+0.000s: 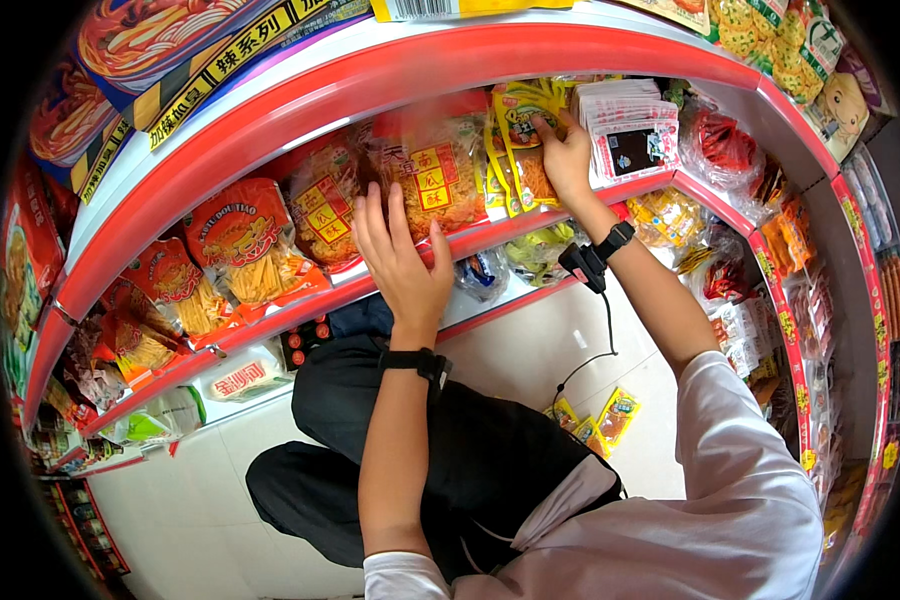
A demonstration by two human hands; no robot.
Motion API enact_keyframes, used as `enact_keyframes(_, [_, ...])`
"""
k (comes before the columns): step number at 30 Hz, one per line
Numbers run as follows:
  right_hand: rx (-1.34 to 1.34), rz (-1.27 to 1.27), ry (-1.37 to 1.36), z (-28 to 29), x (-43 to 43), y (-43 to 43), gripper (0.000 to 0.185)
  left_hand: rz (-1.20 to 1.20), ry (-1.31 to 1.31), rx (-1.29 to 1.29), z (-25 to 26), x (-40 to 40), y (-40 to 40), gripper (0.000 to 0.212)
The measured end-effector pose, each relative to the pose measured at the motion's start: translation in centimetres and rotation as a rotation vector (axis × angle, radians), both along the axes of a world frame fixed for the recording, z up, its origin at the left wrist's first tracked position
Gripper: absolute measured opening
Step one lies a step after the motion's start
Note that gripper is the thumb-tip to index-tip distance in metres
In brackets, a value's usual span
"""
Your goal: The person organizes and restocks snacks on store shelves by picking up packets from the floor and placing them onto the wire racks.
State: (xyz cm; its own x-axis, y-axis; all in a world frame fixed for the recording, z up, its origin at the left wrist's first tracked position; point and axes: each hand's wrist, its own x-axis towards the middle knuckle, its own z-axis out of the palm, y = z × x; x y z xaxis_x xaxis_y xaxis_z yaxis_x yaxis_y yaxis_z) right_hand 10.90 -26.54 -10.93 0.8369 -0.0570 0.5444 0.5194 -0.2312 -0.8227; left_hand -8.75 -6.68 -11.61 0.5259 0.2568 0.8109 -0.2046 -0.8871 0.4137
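My right hand [568,154] is at the right part of a red-edged shelf, thumb and fingers closed on the upper edge of a yellow snack packet [529,150]. More yellow packets stand just left of and behind it. My left hand [405,259] has its fingers apart, in front of large clear-and-red snack bags [435,184]; whether its fingertips touch them is unclear. Right of my right hand is a stack of white packets [622,112]. Red-and-orange bags of stick snacks [259,244] stand to the left.
Several yellow packets [616,416] lie on the tiled floor [637,367] beside my knees. A lower shelf holds a blue-and-white bag [482,274] and other bags. Instant-noodle packs [172,45] stand on the shelf above. Packed shelves curve away on the right. A black cable [611,322] hangs from my right wrist device.
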Motion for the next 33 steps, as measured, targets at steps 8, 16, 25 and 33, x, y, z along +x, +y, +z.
enact_keyframes(8, [-0.279,-0.071,0.009,0.9,-1.9,-0.7,0.037,-0.082,-0.043,-0.001,0.1,-0.2,-0.5,0.06])
enact_keyframes(16, [-0.384,-0.13,0.08,2.3,-3.2,-0.5,0.035,-0.079,-0.035,-0.008,0.2,-0.6,-0.4,0.059])
enact_keyframes(25, [-0.122,-0.014,0.012,0.8,-2.5,-0.7,0.034,-0.068,-0.031,-0.032,0.1,-0.8,-0.1,0.059])
enact_keyframes(33, [-0.029,0.037,0.034,-0.6,-1.9,-0.9,0.031,-0.284,-0.061,-0.073,-0.1,-1.5,-2.8,0.04])
